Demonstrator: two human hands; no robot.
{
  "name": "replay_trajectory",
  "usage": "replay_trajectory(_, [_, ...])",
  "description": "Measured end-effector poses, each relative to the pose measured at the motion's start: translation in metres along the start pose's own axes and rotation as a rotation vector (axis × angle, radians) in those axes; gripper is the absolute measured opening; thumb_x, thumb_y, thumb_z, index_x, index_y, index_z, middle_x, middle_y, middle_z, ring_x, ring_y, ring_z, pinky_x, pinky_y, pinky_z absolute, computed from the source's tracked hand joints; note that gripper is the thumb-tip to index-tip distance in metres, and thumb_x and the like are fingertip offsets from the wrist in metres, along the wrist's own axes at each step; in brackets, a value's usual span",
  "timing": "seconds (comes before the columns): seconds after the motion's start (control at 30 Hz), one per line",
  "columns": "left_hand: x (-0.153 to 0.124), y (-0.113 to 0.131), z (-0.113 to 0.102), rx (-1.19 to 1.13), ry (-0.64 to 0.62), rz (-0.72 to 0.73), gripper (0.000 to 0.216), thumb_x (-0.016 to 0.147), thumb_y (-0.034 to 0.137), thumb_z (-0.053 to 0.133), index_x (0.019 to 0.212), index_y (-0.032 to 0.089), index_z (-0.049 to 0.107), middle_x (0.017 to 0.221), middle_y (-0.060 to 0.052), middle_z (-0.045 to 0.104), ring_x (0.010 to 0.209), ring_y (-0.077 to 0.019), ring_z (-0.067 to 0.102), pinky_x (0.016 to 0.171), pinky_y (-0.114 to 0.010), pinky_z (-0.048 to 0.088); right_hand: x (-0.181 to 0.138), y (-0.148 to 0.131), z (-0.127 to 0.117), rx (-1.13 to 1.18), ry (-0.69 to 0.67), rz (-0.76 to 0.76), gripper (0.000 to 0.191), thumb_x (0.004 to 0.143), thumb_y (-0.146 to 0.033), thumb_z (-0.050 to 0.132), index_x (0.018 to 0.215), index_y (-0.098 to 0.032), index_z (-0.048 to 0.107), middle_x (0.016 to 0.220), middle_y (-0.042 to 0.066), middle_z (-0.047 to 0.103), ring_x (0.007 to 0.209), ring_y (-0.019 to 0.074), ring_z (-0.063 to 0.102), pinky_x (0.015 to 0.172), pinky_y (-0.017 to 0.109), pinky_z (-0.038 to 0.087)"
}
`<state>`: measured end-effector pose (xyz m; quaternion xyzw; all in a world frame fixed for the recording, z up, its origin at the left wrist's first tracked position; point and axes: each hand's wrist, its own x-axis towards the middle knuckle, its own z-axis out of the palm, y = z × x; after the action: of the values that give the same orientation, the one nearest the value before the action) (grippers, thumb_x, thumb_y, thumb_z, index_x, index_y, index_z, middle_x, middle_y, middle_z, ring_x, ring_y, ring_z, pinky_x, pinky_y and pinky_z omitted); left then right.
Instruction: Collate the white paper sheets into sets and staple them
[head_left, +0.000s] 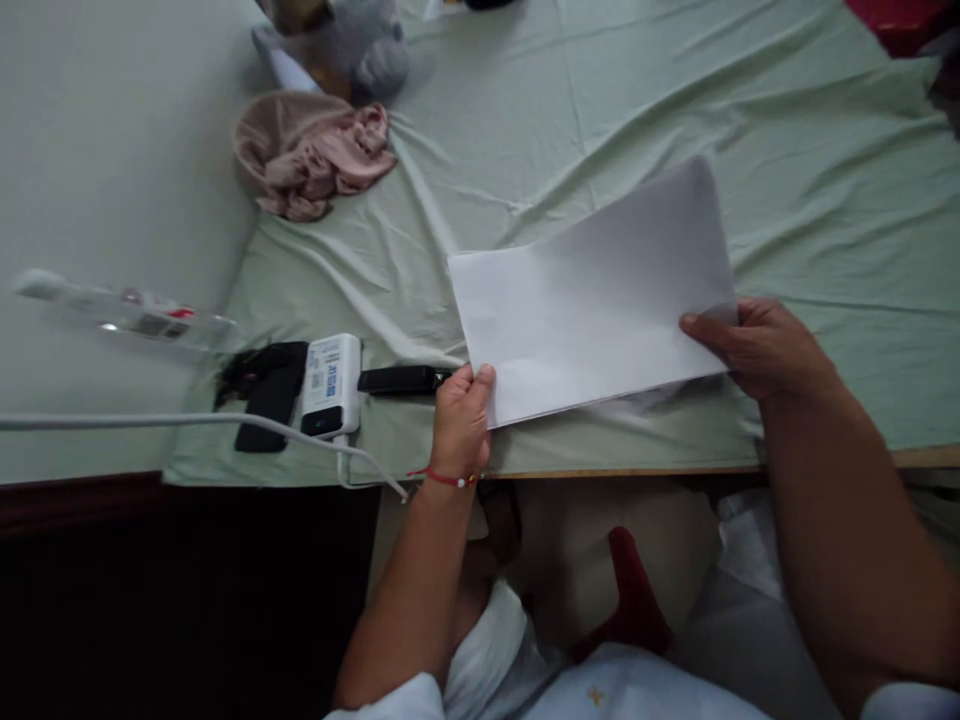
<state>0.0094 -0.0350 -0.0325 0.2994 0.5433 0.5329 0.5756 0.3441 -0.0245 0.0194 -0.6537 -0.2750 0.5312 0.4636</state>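
Observation:
A white sheet of paper (592,295), folded over on itself, lies near the front edge of a bed covered with a pale green sheet (787,130). My left hand (461,420) pinches the paper's near left corner between thumb and fingers. A red thread bracelet sits on that wrist. My right hand (761,345) grips the paper's right edge, thumb on top.
A white power bank (330,385) with a cable, a black phone (270,395) and a black strap (401,379) lie at the bed's left front. A crumpled pink cloth (311,150) and a grey plush item (360,45) sit further back. A power strip (120,310) hangs by the white wall.

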Motion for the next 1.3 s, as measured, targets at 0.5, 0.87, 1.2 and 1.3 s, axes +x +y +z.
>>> replay_trajectory(0.5, [-0.003, 0.016, 0.008, 0.022, 0.043, 0.049, 0.047, 0.073, 0.046, 0.117, 0.082, 0.022, 0.078, 0.066, 0.007, 0.065, 0.05, -0.0068, 0.047, 0.04, -0.019, 0.036, 0.004, -0.003, 0.002, 0.131, 0.212, -0.15, 0.03, 0.089, -0.004, 0.089, 0.073, -0.026, 0.077, 0.079, -0.001, 0.077, 0.071, 0.0134, 0.061, 0.072, 0.028, 0.053])
replay_trajectory(0.87, [-0.005, 0.02, 0.01, 0.055, 0.047, 0.046, 0.067, 0.062, 0.055, 0.124, 0.074, 0.023, 0.067, 0.06, 0.011, 0.055, 0.05, -0.0055, 0.044, 0.041, -0.016, 0.034, 0.025, 0.014, -0.008, 0.181, 0.213, -0.215, 0.033, 0.072, -0.021, 0.107, 0.071, -0.026, 0.075, 0.075, -0.002, 0.075, 0.066, 0.0137, 0.064, 0.061, 0.025, 0.056])
replay_trajectory(1.2, [0.008, 0.009, 0.001, -0.09, 0.129, 0.084, 0.061, 0.088, 0.076, 0.107, 0.086, 0.022, 0.079, 0.071, 0.001, 0.074, 0.061, -0.0146, 0.068, 0.051, -0.025, 0.048, 0.029, 0.021, -0.011, 0.208, 0.129, -0.2, 0.032, 0.057, -0.028, 0.111, 0.079, -0.025, 0.088, 0.08, -0.001, 0.085, 0.066, 0.0131, 0.068, 0.059, 0.023, 0.059])
replay_trajectory(1.3, [0.011, 0.008, -0.004, -0.132, 0.096, 0.081, 0.061, 0.082, 0.076, 0.109, 0.096, 0.023, 0.083, 0.084, -0.004, 0.086, 0.089, -0.0268, 0.088, 0.078, -0.035, 0.07, 0.027, 0.02, -0.014, 0.12, 0.018, -0.143, 0.037, 0.056, -0.03, 0.114, 0.082, -0.025, 0.089, 0.079, -0.001, 0.084, 0.068, 0.0153, 0.07, 0.059, 0.025, 0.06])
